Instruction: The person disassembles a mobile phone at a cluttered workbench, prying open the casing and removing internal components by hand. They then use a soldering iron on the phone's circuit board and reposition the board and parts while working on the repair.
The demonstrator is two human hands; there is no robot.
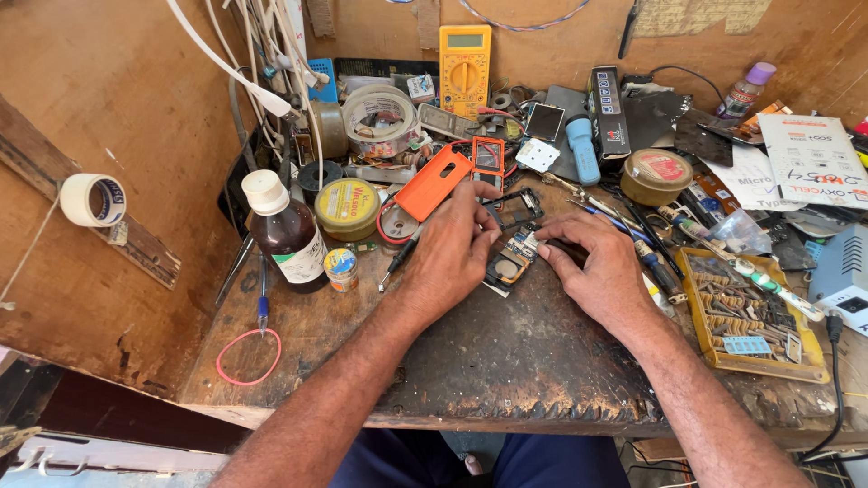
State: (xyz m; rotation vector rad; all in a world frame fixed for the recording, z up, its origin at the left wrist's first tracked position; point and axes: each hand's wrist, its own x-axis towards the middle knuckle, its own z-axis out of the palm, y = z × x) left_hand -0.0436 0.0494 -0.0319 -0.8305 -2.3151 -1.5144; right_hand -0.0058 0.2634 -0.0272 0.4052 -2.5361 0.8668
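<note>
**Opened phone held at bench centre, clutter close on all sides**

While the opened phone body (512, 260) lies flat on the worn wooden bench (506, 361), it is pinched at its left edge by the curled fingers of the left hand (452, 248). Its right end is touched by the right hand (597, 267), fingers narrowed to a tip grip; whether a tool is held there cannot be told. A screwdriver (398, 262) lies just beside the left hand, a brown bottle (287, 237) and small round tin (341, 268) further left, a yellow parts tray (750, 316) near the right wrist. Risk judged: the exposed board could be scratched or shifted if fingertip pressure slips, small parts could be lost in the clutter, and the bottle or tray could be knocked by a wide elbow movement.
</note>
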